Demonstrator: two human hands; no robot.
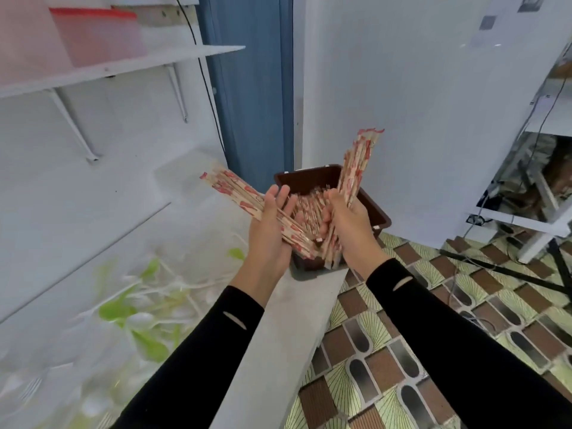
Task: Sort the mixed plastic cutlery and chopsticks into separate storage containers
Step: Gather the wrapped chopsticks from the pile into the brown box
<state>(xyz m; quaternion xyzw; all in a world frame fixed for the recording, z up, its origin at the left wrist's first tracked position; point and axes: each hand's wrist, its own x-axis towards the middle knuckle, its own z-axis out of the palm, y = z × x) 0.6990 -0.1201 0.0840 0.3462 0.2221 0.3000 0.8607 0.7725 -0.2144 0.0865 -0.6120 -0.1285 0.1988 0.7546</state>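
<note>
A bundle of wrapped chopsticks is being held in the left hand, another in the right hand, above the brown box; both are ideally being laid in parallel, ends aligned.

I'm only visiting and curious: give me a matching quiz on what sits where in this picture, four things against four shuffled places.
Things:
1. brown container
2. red-lidded box
3. green and white cutlery
4. upright chopstick bundle

Places:
A. on the wall shelf, upper left
B. in the right hand
C. loose on the counter, at the left
D. at the counter's far end, part filled with wrapped chopsticks

Pairs: 1-D, 2-A, 3-C, 4-B.
</note>
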